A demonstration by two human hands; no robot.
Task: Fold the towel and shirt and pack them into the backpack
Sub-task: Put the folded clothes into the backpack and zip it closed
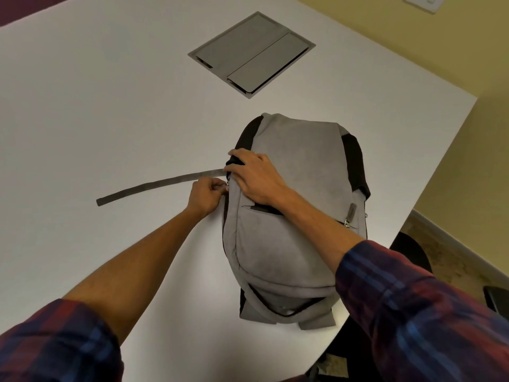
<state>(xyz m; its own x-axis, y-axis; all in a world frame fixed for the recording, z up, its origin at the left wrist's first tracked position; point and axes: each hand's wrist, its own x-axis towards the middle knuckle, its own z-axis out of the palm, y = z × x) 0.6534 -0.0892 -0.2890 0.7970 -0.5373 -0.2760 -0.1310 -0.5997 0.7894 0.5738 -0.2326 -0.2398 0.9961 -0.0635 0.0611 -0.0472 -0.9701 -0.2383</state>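
Note:
A grey backpack (294, 166) with black side panels lies flat on the white table (82, 106), its handle end nearest me. My left hand (206, 195) pinches the zipper pull at the bag's left edge. My right hand (256, 179) rests on top of the bag with its fingers curled over that same left edge, pressing the fabric down. A grey strap (154, 186) runs from the bag out to the left across the table. No towel or shirt shows anywhere in view.
A grey cable hatch (252, 52) is set flush in the table beyond the bag. The table's right edge runs close past the backpack, with a black chair (410, 252) and carpet below it. A yellow wall stands to the right.

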